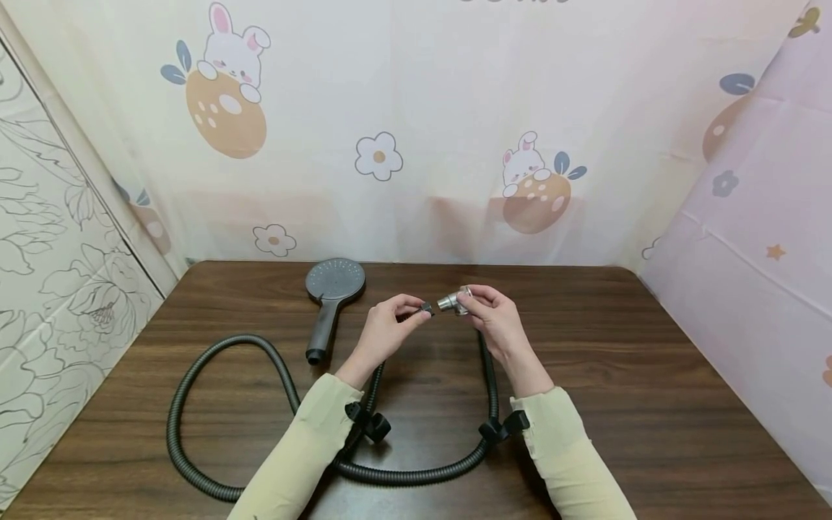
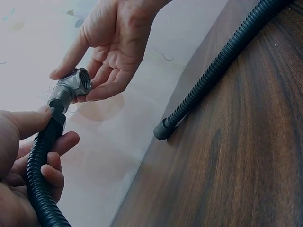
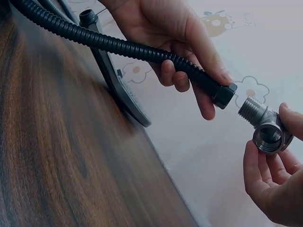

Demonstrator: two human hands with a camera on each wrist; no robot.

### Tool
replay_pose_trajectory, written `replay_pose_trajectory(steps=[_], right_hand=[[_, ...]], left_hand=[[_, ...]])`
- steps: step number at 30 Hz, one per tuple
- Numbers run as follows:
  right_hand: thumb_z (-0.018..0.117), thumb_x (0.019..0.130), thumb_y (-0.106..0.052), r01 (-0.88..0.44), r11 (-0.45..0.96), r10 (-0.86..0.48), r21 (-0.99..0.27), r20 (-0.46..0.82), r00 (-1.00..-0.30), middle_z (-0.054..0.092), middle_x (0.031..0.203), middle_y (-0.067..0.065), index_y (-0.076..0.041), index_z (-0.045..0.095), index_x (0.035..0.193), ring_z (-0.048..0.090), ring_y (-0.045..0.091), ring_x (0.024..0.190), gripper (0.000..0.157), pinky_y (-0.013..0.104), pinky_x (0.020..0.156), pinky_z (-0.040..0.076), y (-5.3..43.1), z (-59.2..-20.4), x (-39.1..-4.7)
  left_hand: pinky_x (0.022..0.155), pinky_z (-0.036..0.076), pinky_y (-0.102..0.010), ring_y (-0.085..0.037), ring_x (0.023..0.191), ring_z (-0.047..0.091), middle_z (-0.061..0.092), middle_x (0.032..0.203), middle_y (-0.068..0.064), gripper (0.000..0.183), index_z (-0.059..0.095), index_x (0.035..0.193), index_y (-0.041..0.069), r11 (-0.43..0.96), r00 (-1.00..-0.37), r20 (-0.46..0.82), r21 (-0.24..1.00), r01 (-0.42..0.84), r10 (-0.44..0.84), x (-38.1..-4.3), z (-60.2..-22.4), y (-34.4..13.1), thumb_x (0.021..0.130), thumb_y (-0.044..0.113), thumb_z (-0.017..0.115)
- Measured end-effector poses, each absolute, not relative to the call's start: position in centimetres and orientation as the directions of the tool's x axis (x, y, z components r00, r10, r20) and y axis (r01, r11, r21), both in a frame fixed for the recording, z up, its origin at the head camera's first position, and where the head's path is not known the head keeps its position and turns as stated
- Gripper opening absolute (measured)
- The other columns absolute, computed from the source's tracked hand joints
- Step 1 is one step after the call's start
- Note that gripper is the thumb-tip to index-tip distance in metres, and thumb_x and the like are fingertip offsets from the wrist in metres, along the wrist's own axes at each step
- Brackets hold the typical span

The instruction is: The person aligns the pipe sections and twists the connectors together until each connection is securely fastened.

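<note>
My left hand [image 1: 383,331] pinches one end of a black ribbed shower hose [image 1: 416,478] just behind its hex nut [image 3: 224,96], with fingers curled round the hose. Opposite it, my right hand [image 1: 499,326] holds a silver metal pipe fitting [image 3: 253,111] between thumb and fingers. The fitting's outer thread points at the nut, and a side opening with inner thread shows in the right wrist view. A small gap separates nut and thread there. Both parts are held above the table. The hose's other end [image 2: 164,130] lies on the tabletop.
A dark grey hand shower [image 1: 334,282] lies on the brown wooden table [image 1: 624,361], left of my hands, near the back edge. The hose loops across the left and front of the table, passing by both forearms. A printed curtain [image 1: 442,144] hangs behind.
</note>
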State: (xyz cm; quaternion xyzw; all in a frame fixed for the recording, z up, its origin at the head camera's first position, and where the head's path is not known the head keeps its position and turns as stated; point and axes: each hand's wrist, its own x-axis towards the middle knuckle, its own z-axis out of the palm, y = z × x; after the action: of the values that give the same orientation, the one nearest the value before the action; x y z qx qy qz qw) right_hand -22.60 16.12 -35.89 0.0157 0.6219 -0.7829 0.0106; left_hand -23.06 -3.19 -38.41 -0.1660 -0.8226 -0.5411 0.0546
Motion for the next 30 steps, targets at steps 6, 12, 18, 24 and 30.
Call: replay_pose_trajectory(steps=[6, 12, 18, 24, 30], right_hand=[[0.064, 0.084, -0.01, 0.03, -0.216, 0.008, -0.976, -0.033, -0.999, 0.065, 0.086, -0.007, -0.01, 0.059, 0.098, 0.062, 0.005, 0.076, 0.014, 0.022, 0.071, 0.051, 16.0, -35.88, -22.69], [0.064, 0.085, -0.01, 0.046, -0.218, 0.013, -0.975, -0.051, -0.999, 0.065, 0.086, -0.006, -0.005, 0.057, 0.101, 0.062, 0.006, 0.076, 0.018, 0.022, 0.072, 0.051, 15.86, -35.98, -22.7], [0.063, 0.085, -0.01, 0.036, -0.211, 0.0, -0.977, -0.037, -0.999, 0.065, 0.088, -0.006, -0.006, 0.057, 0.1, 0.062, 0.006, 0.076, 0.017, 0.023, 0.074, 0.051, 15.63, -36.0, -22.69], [0.063, 0.085, -0.009, 0.036, -0.214, 0.0, -0.976, -0.037, -0.999, 0.065, 0.088, -0.006, -0.006, 0.058, 0.099, 0.061, 0.005, 0.076, 0.015, 0.022, 0.073, 0.051, 15.5, -36.08, -22.65], [0.062, 0.086, -0.009, 0.028, -0.209, -0.005, -0.977, -0.028, -1.0, 0.065, 0.086, -0.006, -0.006, 0.058, 0.098, 0.061, 0.005, 0.075, 0.013, 0.024, 0.073, 0.051, 15.48, -36.17, -22.61]], left_hand=[[0.073, 0.048, -0.03, -0.01, 0.086, 0.061, 0.07, 0.088, 0.008, 0.024, 0.065, 0.098, 0.019, 0.356, -0.939, 0.266, 0.874, 0.33, 0.217, -23.19, -38.29, -3.23, 0.082, 0.036, 0.067], [0.072, 0.046, -0.031, -0.01, 0.085, 0.061, 0.07, 0.087, 0.009, 0.022, 0.066, 0.098, 0.02, 0.353, -0.941, 0.257, 0.879, 0.322, 0.22, -23.21, -38.18, -3.19, 0.081, 0.033, 0.068], [0.072, 0.046, -0.031, -0.008, 0.084, 0.061, 0.07, 0.088, 0.009, 0.023, 0.066, 0.099, 0.02, 0.364, -0.941, 0.253, 0.874, 0.322, 0.223, -23.19, -38.27, -3.09, 0.08, 0.034, 0.069], [0.071, 0.047, -0.031, -0.009, 0.083, 0.06, 0.07, 0.089, 0.007, 0.023, 0.065, 0.099, 0.02, 0.351, -0.941, 0.254, 0.88, 0.321, 0.223, -23.11, -38.39, -2.98, 0.08, 0.033, 0.069], [0.071, 0.046, -0.03, -0.009, 0.082, 0.06, 0.07, 0.089, 0.006, 0.023, 0.065, 0.099, 0.02, 0.352, -0.943, 0.251, 0.881, 0.317, 0.219, -23.11, -38.32, -2.95, 0.08, 0.033, 0.069]])
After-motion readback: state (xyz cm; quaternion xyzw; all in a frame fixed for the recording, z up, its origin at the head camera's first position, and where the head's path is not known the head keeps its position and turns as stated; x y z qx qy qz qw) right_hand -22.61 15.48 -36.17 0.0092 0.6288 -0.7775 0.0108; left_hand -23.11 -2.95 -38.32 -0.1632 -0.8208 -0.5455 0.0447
